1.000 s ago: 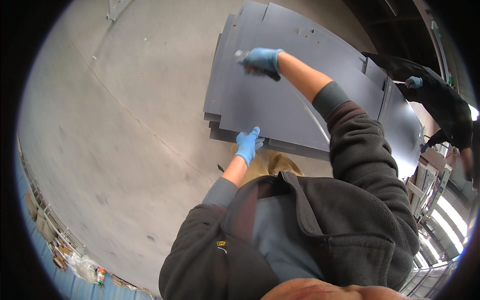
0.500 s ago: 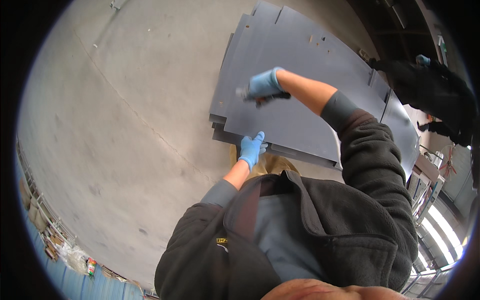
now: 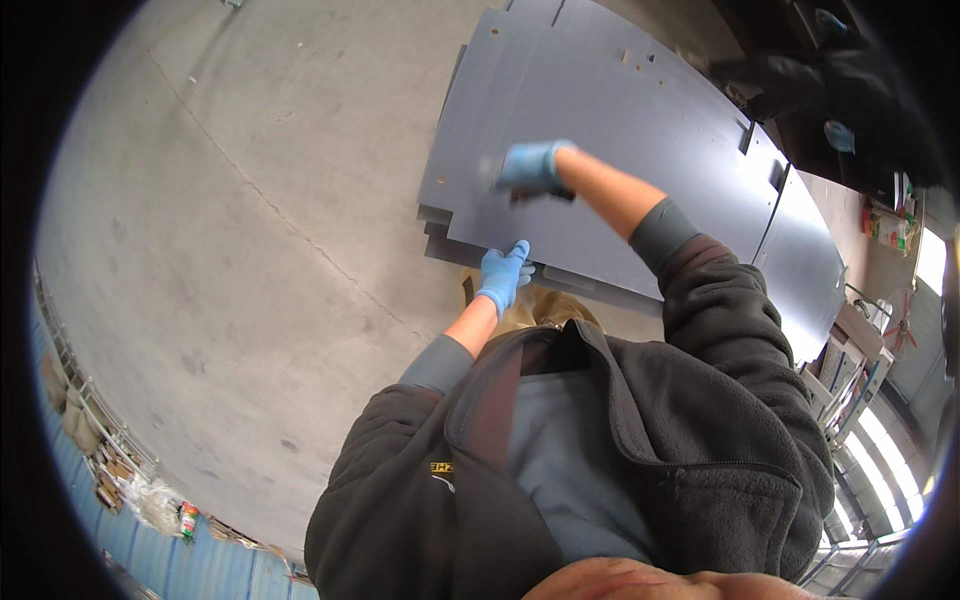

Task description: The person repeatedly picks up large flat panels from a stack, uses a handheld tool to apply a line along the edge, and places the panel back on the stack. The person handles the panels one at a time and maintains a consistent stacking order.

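A large flat grey panel (image 3: 610,120) with small holes and edge notches lies on top of a stack of similar sheets. My left hand (image 3: 506,277), in a blue glove, is closed over its near edge, thumb on the upper face and fingers partly hidden at the rim. Over the left part of the panel is my blue-gloved right hand (image 3: 533,167), smeared by motion. It grips a hand-held tool (image 3: 537,196) with a dark body and a pale end pointing left; blur hides its exact kind and whether it touches the surface.
A person in dark clothes (image 3: 860,95) with blue gloves is at the far right, beside the stack. Concrete floor (image 3: 250,250) spreads to the left. A red-bladed fan (image 3: 902,325) and metal racking (image 3: 850,380) stand at right; bags and scraps (image 3: 150,500) line the lower-left wall.
My right hand and tool have shifted slightly over the panel, still blurred. My left hand keeps its hold on the edge. The view has tilted a little, and the other person's arms have moved.
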Demonstrator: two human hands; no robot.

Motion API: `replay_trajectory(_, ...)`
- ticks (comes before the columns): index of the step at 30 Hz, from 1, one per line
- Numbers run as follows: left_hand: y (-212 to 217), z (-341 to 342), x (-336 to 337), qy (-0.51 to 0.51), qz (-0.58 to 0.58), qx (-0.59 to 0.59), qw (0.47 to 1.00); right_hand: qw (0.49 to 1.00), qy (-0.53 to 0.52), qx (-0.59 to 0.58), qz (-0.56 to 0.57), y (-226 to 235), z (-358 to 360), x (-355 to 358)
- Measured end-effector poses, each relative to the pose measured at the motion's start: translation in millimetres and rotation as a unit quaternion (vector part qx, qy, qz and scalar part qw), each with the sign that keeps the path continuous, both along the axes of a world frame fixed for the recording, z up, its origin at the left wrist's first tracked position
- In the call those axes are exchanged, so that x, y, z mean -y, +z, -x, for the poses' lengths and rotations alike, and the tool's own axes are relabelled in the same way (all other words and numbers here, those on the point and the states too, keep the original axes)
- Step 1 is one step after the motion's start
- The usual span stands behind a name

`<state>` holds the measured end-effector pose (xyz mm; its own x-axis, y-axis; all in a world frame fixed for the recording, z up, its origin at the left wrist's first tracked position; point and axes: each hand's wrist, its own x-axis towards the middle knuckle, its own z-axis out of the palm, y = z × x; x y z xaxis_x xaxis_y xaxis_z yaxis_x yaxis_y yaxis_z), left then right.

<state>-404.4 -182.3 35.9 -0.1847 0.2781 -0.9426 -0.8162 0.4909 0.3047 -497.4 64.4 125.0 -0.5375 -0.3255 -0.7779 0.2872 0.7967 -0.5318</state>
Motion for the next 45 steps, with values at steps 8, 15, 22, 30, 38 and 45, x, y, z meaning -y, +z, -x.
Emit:
replay_trajectory(8,-12.8,2.8,11.3,-0.012,-0.051,0.018,0.998,0.988,-0.075,0.121,0.058,17.7,-20.3,58.3)
replay_trajectory(15,-4.6,16.8,15.1,-0.128,0.003,-0.035,0.991,0.818,-0.555,0.147,-0.024,-13.5,-200.0,-97.6)
replay_trajectory(22,2.8,22.6,12.0,-0.161,0.018,-0.041,0.986,0.507,-0.699,0.222,-0.453,51.3,-479.2,-191.0)
replay_trajectory(30,4.4,19.9,7.8,-0.180,0.072,-0.099,0.976,0.876,-0.415,0.221,0.102,74.8,-315.5,19.7)
replay_trajectory(38,-5.4,-6.4,-1.8,-0.088,0.171,-0.209,0.959,0.585,-0.703,0.301,-0.271,39.0,-744.6,-53.7)
replay_trajectory(45,58.0,-140.8,-65.3,-0.421,0.187,-0.699,0.547,0.845,-0.448,0.088,-0.280,228.7,-1125.8,159.6)
